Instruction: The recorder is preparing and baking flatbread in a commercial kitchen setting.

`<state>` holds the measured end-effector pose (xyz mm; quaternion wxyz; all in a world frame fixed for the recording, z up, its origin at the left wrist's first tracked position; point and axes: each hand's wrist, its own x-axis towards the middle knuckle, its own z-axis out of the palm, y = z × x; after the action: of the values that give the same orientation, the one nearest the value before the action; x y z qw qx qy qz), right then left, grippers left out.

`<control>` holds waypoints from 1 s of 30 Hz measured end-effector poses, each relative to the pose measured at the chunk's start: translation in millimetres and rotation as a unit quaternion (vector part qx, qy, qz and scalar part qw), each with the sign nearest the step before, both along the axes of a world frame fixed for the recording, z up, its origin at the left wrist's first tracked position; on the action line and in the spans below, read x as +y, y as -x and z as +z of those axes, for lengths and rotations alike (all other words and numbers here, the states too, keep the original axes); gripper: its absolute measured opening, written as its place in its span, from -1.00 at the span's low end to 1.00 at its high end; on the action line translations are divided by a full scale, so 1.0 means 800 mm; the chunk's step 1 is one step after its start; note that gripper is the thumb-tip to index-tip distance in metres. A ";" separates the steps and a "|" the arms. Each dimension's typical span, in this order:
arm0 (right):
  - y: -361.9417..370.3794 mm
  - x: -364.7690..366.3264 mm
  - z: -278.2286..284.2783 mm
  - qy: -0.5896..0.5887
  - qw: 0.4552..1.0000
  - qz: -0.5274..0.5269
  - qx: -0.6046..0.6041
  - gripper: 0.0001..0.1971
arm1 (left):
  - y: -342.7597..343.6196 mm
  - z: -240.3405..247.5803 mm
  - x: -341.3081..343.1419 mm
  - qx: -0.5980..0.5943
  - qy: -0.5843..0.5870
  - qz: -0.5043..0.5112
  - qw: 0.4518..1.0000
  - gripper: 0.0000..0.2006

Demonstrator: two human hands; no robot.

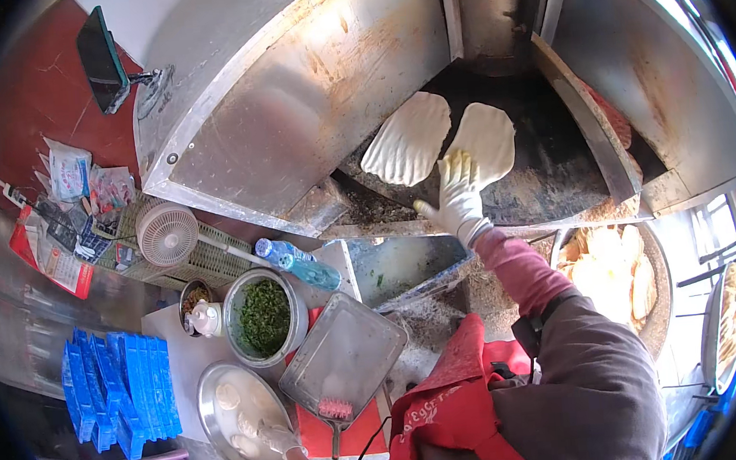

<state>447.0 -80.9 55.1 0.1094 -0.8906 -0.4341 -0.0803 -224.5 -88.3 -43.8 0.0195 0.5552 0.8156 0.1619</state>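
My right hand [459,199], in a pale glove with yellowed fingertips, reaches into a metal-walled oven. Its fingers are spread, and the fingertips rest at the near left edge of a flat, stretched dough piece [488,138]. Beside that lies another flat dough piece [408,138] with finger-pressed ridges; both are on the dark baking surface [558,167]. My left hand [279,438], in a thin, clear glove, is at the right side of a steel bowl [212,407], touching or close to the dough balls [247,423] inside. How far its fingers are closed is too small to make out.
A pot of chopped greens [264,316], a grey tray [343,353] with a pink-headed roller [334,408], bottles [311,271] and a fan [168,234] crowd the left. Blue plastic racks [121,388] stand farther left. Baked flatbreads [609,267] fill a round container at right.
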 end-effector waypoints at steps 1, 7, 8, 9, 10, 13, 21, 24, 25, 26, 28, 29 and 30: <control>0.012 -0.005 -0.001 0.005 1.000 0.012 -0.003 0.08 | -0.006 0.002 0.003 0.000 0.002 -0.004 1.000 -0.57; -0.005 -0.044 -0.024 -0.159 0.986 0.052 0.001 0.03 | -0.033 0.018 0.003 0.008 -0.013 0.000 1.000 -0.66; -0.034 -0.052 -0.038 -0.176 0.984 -0.022 -0.015 0.02 | -0.055 0.038 0.007 0.003 0.008 0.016 1.000 -0.68; -0.048 -0.072 -0.039 -0.150 0.988 -0.032 -0.030 0.02 | -0.061 0.050 0.005 0.000 0.029 0.035 0.999 -0.69; -0.052 -0.077 -0.027 -0.128 0.990 -0.038 -0.044 0.02 | -0.055 0.050 0.003 0.001 0.029 0.039 0.999 -0.69; -0.007 -0.110 -0.016 0.011 0.999 -0.033 -0.010 -0.02 | -0.034 0.034 0.000 0.035 0.017 -0.015 0.999 -0.69; -0.025 -0.051 -0.005 -0.059 0.998 0.005 0.019 0.07 | 0.000 -0.011 0.019 0.002 -0.003 0.035 0.999 -0.65; -0.006 -0.080 -0.020 -0.003 1.000 0.020 0.010 0.07 | -0.025 0.009 0.007 0.030 -0.030 0.012 0.999 -0.65; -0.006 -0.088 -0.026 -0.031 0.998 0.050 0.003 0.06 | -0.023 0.008 0.006 0.029 -0.028 0.015 0.999 -0.65; -0.007 -0.094 -0.030 -0.059 0.995 0.081 -0.003 0.05 | -0.018 0.006 0.008 0.029 -0.023 0.013 0.999 -0.65; -0.021 -0.094 -0.017 -0.028 0.996 0.090 0.004 0.02 | -0.015 0.004 0.011 0.023 -0.020 0.017 0.999 -0.65; -0.036 -0.085 -0.008 -0.056 0.994 0.092 -0.029 0.01 | -0.012 0.006 0.008 0.022 -0.013 0.015 1.000 -0.65; -0.055 -0.077 0.000 -0.083 0.990 0.091 -0.060 0.01 | -0.009 0.008 0.008 0.022 -0.006 0.009 1.000 -0.65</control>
<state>491.0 -142.6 55.3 0.1639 -0.8285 -0.5112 -0.1594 -217.4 -81.9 -37.7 -0.0034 0.5514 0.8198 0.1544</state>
